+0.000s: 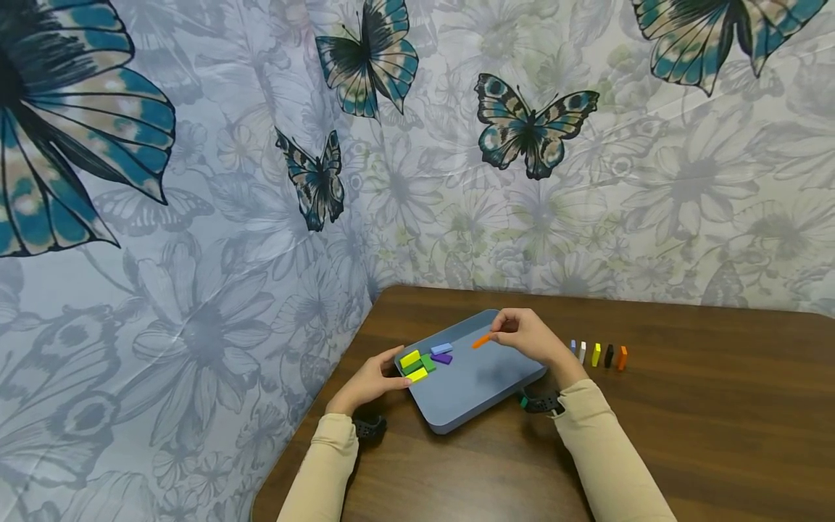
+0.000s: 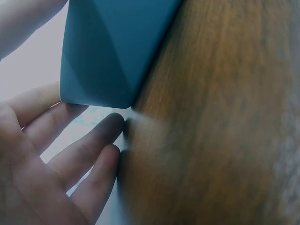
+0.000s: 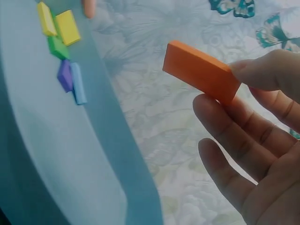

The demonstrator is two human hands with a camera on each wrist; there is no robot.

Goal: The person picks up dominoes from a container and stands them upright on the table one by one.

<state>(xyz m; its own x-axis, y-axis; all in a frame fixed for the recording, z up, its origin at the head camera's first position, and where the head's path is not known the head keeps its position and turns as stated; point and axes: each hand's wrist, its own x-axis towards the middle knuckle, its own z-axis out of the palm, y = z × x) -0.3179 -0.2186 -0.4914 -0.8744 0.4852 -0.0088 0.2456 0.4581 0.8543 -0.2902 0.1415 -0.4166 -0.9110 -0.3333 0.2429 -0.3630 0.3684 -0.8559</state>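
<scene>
My right hand [image 1: 530, 336] pinches an orange domino block [image 3: 201, 70] between thumb and fingers, above the blue-grey tray [image 1: 450, 406]. My left hand [image 1: 370, 378] holds the tray's left end, thumb at the near rim and fingers around the outer side. Inside the tray near that hand lie two yellow blocks [image 1: 410, 359], green blocks [image 1: 427, 362], a light blue block [image 1: 441, 349] and a purple block [image 1: 441, 359]. In the left wrist view, fingertips [image 2: 70, 108] meet the tray's bottom corner, and the blocks are hidden there.
Right of the tray, a row of blocks stands upright on the brown wooden table [image 1: 717, 406]: light blue, white [image 1: 583, 352], yellow [image 1: 596, 354], black [image 1: 609, 356] and orange [image 1: 622, 357]. A butterfly-patterned wall covering [image 1: 417, 217] rises behind the table and along its left.
</scene>
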